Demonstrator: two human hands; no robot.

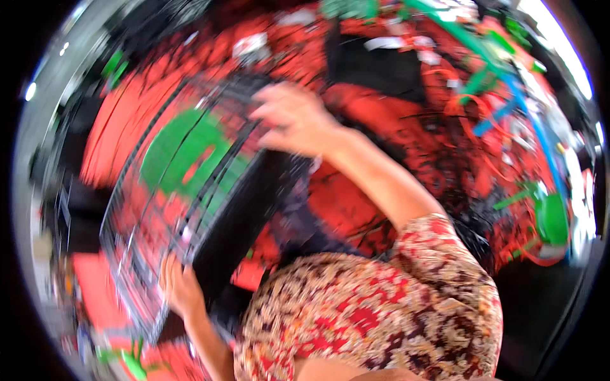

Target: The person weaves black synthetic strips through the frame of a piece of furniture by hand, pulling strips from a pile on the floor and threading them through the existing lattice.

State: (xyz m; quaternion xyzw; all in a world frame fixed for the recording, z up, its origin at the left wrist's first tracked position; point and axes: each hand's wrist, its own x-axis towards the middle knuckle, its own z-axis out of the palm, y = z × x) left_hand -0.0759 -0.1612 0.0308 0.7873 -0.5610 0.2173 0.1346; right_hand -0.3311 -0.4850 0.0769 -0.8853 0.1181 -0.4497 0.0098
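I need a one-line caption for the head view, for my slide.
Both hands, left and right, grip a wire mesh panel over blurred red clutter.

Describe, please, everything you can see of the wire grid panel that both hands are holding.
The wire grid panel looks like thin dark metal wires crossed into small squares inside a thicker frame. It is blurred and tilted, running from lower left to upper right. The left hand grips its lower edge and the right hand its upper edge. Red and green material shows through the mesh.
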